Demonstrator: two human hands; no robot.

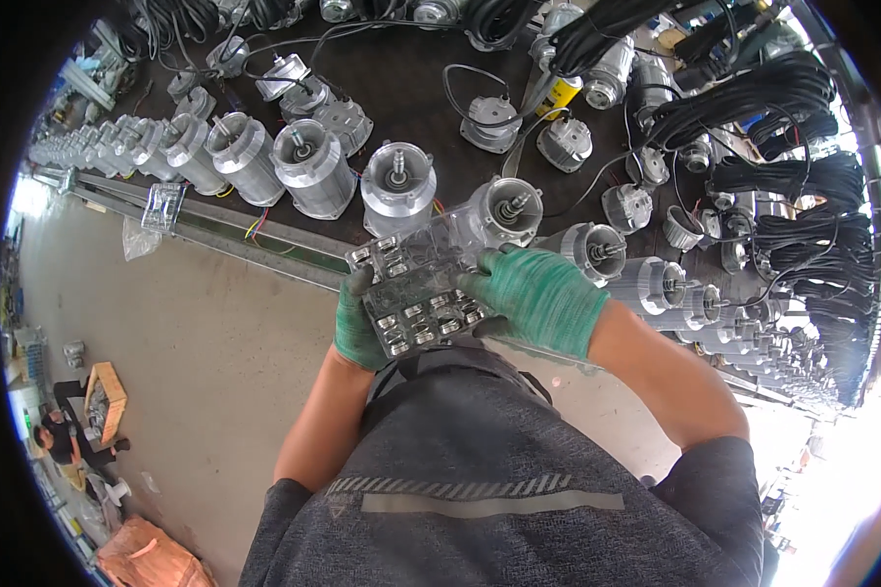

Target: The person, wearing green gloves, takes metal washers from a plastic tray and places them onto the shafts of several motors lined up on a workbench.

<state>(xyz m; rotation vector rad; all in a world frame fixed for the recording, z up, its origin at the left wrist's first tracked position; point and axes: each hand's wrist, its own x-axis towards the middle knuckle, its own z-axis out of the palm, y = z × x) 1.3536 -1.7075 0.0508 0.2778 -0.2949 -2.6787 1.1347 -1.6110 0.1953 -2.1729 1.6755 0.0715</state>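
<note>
In front of my body I hold a clear plastic tray point(408, 286), tilted, with small shiny round metal parts in its pockets. They look like bearings. The upper and lower rows hold several parts, while the middle band shows mostly bare plastic. My left hand point(359, 328), in a green glove, is closed round the tray's left edge. My gloved right hand point(546, 293) is closed at the right side, its thumb and fingers over the tray; whether it also pinches a part is hidden. Just beyond the tray stand silver motor housings point(398, 186) with shafts pointing up.
Motor housings run in a long row along the bench edge point(264, 256). Behind them lie end covers point(489, 124) with cables and black cable coils point(754, 98). Another clear tray point(163, 207) rests at the left edge. A person point(64, 440) is far left beside a wooden crate point(108, 401).
</note>
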